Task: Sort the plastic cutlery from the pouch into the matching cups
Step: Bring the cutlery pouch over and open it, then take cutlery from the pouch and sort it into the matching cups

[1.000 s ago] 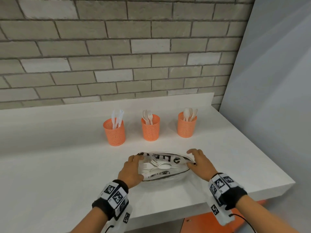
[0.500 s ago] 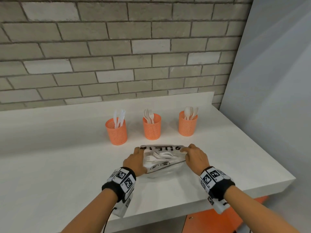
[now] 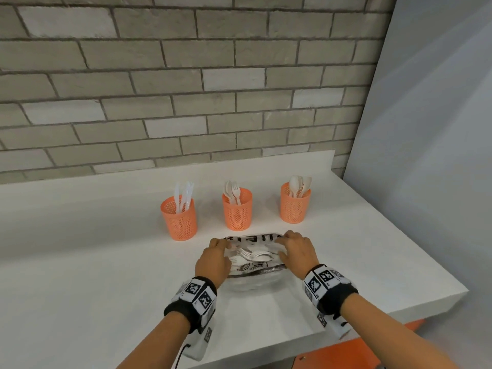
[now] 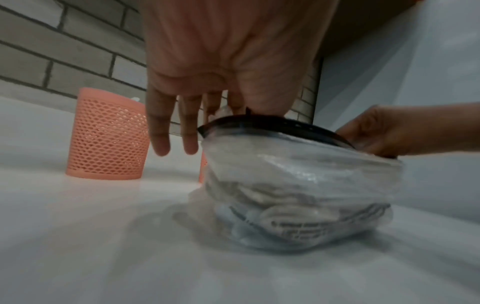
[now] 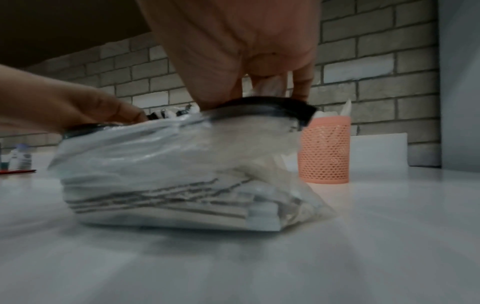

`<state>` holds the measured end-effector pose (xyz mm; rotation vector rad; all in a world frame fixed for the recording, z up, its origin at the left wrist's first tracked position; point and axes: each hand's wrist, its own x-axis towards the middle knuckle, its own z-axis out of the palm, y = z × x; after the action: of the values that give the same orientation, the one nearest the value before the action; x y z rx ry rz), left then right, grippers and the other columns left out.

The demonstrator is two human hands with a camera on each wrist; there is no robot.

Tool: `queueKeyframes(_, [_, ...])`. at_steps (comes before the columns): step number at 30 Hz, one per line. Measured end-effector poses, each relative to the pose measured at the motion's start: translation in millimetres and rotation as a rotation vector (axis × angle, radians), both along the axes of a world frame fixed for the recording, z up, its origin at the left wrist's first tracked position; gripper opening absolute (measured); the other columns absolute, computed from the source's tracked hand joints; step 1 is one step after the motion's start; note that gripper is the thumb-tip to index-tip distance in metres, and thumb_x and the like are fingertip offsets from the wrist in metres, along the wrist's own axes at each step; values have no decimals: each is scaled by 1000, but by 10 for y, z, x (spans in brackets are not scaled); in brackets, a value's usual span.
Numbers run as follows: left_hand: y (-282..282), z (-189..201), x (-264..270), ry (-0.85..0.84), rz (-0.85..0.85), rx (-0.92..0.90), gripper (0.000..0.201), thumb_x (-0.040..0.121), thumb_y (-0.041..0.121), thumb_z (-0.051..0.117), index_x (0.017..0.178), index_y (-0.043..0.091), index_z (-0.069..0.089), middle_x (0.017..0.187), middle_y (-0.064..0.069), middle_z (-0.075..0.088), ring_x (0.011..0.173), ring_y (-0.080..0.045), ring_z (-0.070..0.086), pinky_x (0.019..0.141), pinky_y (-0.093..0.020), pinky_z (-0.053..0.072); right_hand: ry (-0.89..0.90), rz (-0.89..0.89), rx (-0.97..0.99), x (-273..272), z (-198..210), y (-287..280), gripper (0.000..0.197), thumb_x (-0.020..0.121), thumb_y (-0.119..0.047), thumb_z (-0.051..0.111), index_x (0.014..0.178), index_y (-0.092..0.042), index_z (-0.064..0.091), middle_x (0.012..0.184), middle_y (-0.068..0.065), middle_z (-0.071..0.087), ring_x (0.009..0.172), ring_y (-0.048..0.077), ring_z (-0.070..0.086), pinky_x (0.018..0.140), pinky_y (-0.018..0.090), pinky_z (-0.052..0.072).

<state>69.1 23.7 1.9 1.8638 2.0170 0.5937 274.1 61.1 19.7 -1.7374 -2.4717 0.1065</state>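
Note:
A clear plastic pouch (image 3: 254,272) with a black rim and black lettering stands on the white counter (image 3: 106,275), its mouth facing up. White cutlery (image 3: 250,255) shows inside it. My left hand (image 3: 213,261) pinches the left end of the rim and my right hand (image 3: 296,251) pinches the right end. Behind the pouch stand three orange mesh cups: the left cup (image 3: 179,222) holds knives, the middle cup (image 3: 237,213) forks, the right cup (image 3: 295,207) spoons. In the left wrist view my thumb and forefinger (image 4: 233,102) hold the pouch (image 4: 298,195). The right wrist view shows my right hand (image 5: 254,82) on the rim of the pouch (image 5: 182,174).
A brick wall (image 3: 186,89) rises behind the counter and a grey panel (image 3: 426,155) stands on the right. The counter's front edge lies close below my wrists and its right end is near the spoon cup. Small bottles (image 5: 20,156) stand far off to the left.
My hands have come closer together on the pouch rim, and the pouch has slid a little towards the cups.

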Motion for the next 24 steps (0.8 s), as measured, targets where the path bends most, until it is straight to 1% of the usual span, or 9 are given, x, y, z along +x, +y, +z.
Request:
queueKeyframes(5, [69, 2, 8, -25, 55, -112, 61, 81, -6, 43, 135, 21, 36, 134, -6, 43, 110, -30, 55, 87, -36, 43, -94, 1, -31, 126, 41, 215, 68, 86, -10, 51, 145, -31, 24, 122, 10, 47, 107, 27, 51, 79, 30, 37])
queueKeyframes(8, [182, 36, 51, -103, 64, -92, 65, 78, -10, 41, 135, 21, 37, 137, -6, 47, 117, -28, 52, 94, -36, 42, -161, 9, 31, 154, 155, 302, 71, 76, -24, 69, 139, -26, 38, 122, 13, 45, 109, 29, 48, 82, 36, 43])
queueKeyframes(10, [231, 60, 64, -131, 99, -97, 63, 77, -10, 41, 133, 20, 38, 135, -6, 50, 116, -28, 53, 93, -34, 43, -263, 72, 165, 122, 223, 339, 67, 42, -32, 90, 104, -18, 68, 96, 11, 58, 85, 26, 57, 62, 34, 47])
queueKeyframes(12, [258, 87, 71, -128, 133, -104, 60, 78, -7, 42, 132, 19, 40, 135, -5, 51, 114, -28, 54, 91, -33, 43, -313, 159, 264, 65, 216, 351, 46, 27, -23, 92, 67, -16, 69, 73, 4, 57, 65, 20, 55, 49, 29, 42])
queueKeyframes(14, [260, 114, 81, -97, 153, -104, 56, 81, -2, 45, 132, 20, 41, 135, -4, 51, 114, -27, 54, 89, -31, 42, -326, 301, 265, -5, 172, 343, 35, 31, -11, 89, 56, -15, 65, 67, 2, 56, 58, 18, 54, 47, 26, 39])
queueKeyframes(15, [256, 127, 82, -76, 159, -94, 53, 82, 1, 46, 132, 20, 42, 134, -3, 53, 114, -26, 55, 88, -30, 42, -303, 349, 243, -45, 153, 336, 31, 38, -7, 87, 61, -13, 66, 70, 4, 59, 59, 19, 57, 48, 26, 43])
queueKeyframes(17, [249, 140, 77, -35, 168, -65, 48, 84, 6, 47, 130, 21, 45, 131, -3, 56, 113, -25, 56, 87, -31, 43, -173, 390, 63, -109, 158, 329, 26, 69, -4, 71, 94, -3, 66, 99, 14, 61, 85, 28, 63, 70, 32, 51])
queueKeyframes(19, [245, 144, 68, -1, 163, -49, 46, 86, 9, 47, 130, 21, 46, 127, -4, 59, 113, -24, 57, 87, -32, 44, -116, 378, -128, -132, 163, 353, 30, 87, -12, 56, 115, 0, 54, 121, 17, 52, 110, 32, 54, 89, 35, 44])
queueKeyframes(24, [260, 167, 36, 11, 116, -75, 44, 87, 9, 47, 129, 21, 47, 127, -5, 59, 114, -25, 56, 89, -34, 46, -180, 309, -424, -167, 132, 559, 40, 88, -29, 61, 114, 1, 54, 122, 17, 57, 111, 30, 54, 87, 32, 43])
